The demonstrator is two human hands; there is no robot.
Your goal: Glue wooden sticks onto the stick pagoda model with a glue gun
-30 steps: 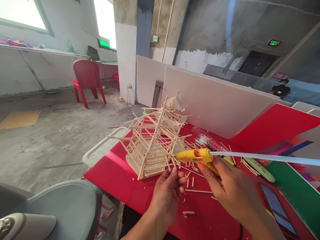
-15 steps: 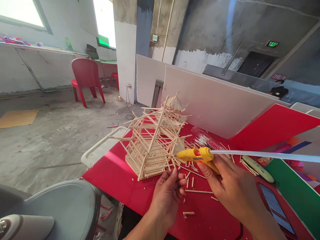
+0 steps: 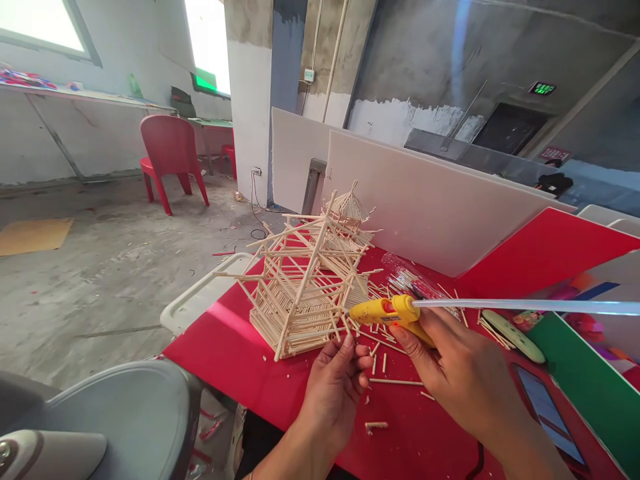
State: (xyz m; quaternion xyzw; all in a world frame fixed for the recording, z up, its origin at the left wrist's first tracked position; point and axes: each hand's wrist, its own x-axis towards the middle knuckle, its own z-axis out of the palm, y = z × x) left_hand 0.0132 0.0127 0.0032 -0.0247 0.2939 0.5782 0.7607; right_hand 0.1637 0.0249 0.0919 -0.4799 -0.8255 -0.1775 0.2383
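In my right hand (image 3: 460,367) is a yellow hot glue gun (image 3: 387,312), with a long clear glue stick (image 3: 505,306) jutting from its back. Its nozzle points left, at the right front corner of a model house frame (image 3: 295,293) built from thin wooden sticks. Below that corner my left hand (image 3: 337,373) pinches the lower end of a short wooden stick (image 3: 349,325) between thumb and fingers. Whether the nozzle touches the wood I cannot tell. Behind the frame rises a smaller stick-built tower with a pointed roof (image 3: 350,207).
Loose sticks (image 3: 395,381) lie scattered over the red tabletop (image 3: 220,353). At the right are a phone (image 3: 550,413) and a pale green oval case (image 3: 515,335). White boards (image 3: 400,193) stand behind the table. A grey stool (image 3: 125,420) is at the lower left.
The glue gun has shifted very slightly left, its nozzle closer to the frame's corner. My left hand keeps its pinch in nearly the same place.
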